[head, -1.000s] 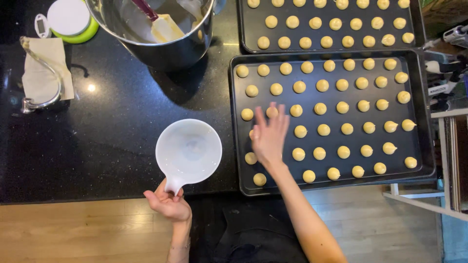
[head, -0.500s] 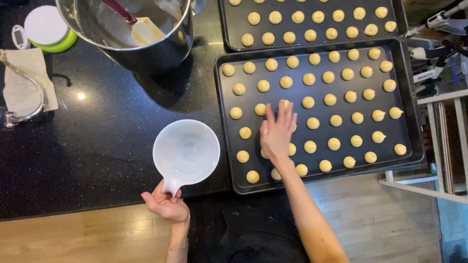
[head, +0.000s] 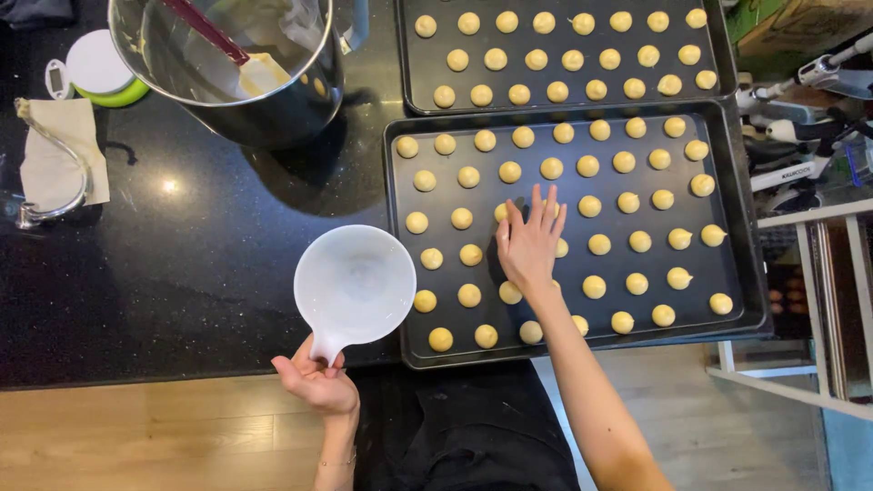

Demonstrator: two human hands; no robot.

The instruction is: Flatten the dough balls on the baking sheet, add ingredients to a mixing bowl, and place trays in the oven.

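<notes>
My left hand (head: 316, 380) grips the short handle of a white plastic measuring cup (head: 355, 284), held level over the black counter's front edge, just left of the near baking tray (head: 737, 273). That dark tray holds several rows of small round yellow dough balls (head: 637, 241). Over the tray's middle left, my right hand (head: 528, 243) lies flat with fingers spread, its fingertips on or just above dough balls in the third row; contact cannot be told for sure.
A second dark tray (head: 409, 73) of dough balls lies behind the first. A large steel mixing bowl (head: 264, 109) with a red-handled spatula (head: 238, 56) stands at the back left. A white and green kitchen scale (head: 98, 70) and a folded cloth (head: 55, 162) lie far left. A white rack (head: 818, 273) stands at the right.
My right hand has moved up the near tray from the lower left rows to the middle rows. My left hand and the cup have stayed in place.
</notes>
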